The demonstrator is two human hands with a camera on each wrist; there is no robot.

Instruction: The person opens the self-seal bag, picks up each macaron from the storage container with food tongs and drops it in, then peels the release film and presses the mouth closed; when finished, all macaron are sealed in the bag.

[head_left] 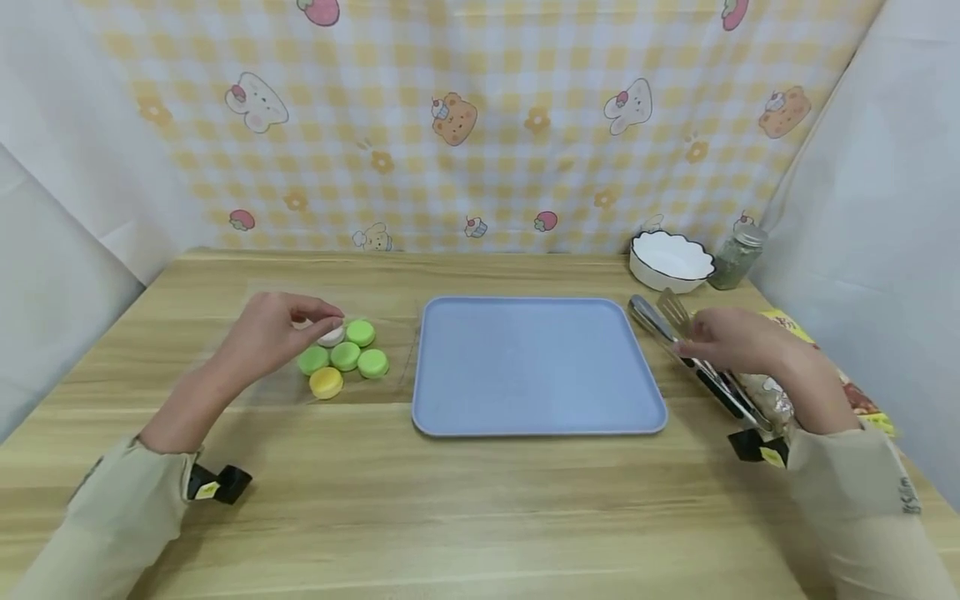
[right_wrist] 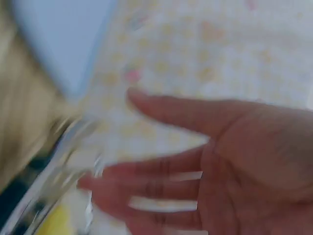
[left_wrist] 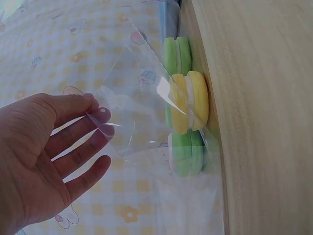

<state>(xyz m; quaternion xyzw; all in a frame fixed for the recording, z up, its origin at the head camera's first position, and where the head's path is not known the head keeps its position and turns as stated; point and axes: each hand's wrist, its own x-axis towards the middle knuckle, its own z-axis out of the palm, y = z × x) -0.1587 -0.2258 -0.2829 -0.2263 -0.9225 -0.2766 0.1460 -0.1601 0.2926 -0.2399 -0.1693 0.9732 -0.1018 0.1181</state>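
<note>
Clear plastic bag [left_wrist: 131, 117] is lying on the wooden surface [head_left: 517, 508], left of the blue tray [head_left: 536, 367], with green macarons [head_left: 345, 357], a yellow macaron [head_left: 326, 383] and a white macaron [head_left: 331, 337] apparently sitting inside. My left grip [head_left: 273, 333] is pinching one loose edge of it, thumb tip meeting fingertips, one finger standing apart. My right grip [head_left: 731, 340] is hanging over by the tongs [head_left: 648, 314], thumb well spread from loose fingers; I'm seeing nothing in its hold, though blur is hiding whether the fingertips are touching metal. I'm expecting the bag to be light, floppy and slick, prone to slipping or wrinkling if I'm pulling with a loose pinch. I'm treating the macarons as light and easily cracked, so I'm favouring the empty edge or corner for taking hold, not squeezing the shells.
</note>
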